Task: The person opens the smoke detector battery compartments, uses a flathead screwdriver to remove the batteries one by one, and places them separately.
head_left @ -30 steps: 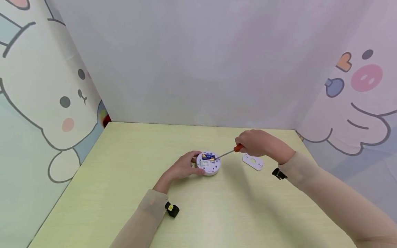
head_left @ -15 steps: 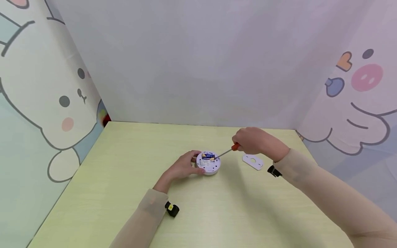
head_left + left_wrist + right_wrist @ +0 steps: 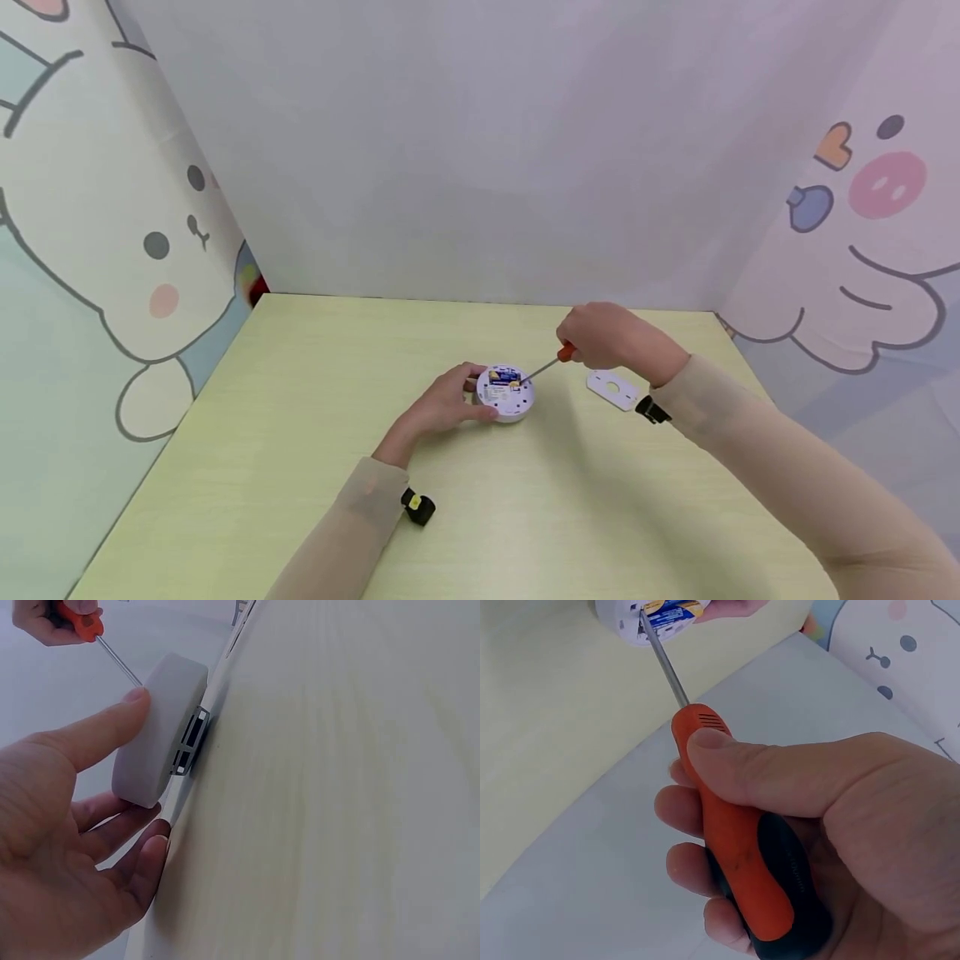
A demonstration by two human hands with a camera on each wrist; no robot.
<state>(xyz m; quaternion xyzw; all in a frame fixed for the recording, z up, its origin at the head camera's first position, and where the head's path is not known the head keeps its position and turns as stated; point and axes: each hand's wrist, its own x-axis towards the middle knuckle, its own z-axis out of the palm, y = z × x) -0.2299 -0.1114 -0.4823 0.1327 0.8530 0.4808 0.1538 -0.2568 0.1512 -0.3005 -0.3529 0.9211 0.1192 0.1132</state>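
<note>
A round white smoke alarm [image 3: 507, 405] lies back side up on the table, a blue-and-yellow battery [image 3: 676, 615] showing in its recess. My left hand [image 3: 444, 403] grips it from the left, thumb along the near rim and fingers under and behind the far side. In the left wrist view the alarm [image 3: 161, 727] is seen edge-on, with a slotted grille on its underside. My right hand [image 3: 604, 335] grips the orange and black handle of a screwdriver [image 3: 739, 840]. The shaft slants down, its tip at the battery's end in the recess.
A white mounting plate [image 3: 611, 390] with a central hole lies right of the alarm, under the right forearm. The pale yellow table [image 3: 337, 350] ends at a grey curtain [image 3: 465, 167] behind. Cartoon-printed cloth hangs on both sides.
My right hand has shifted slightly left and up, so the screwdriver stands a little steeper, its tip staying at the battery. My left hand and the alarm have barely moved.
</note>
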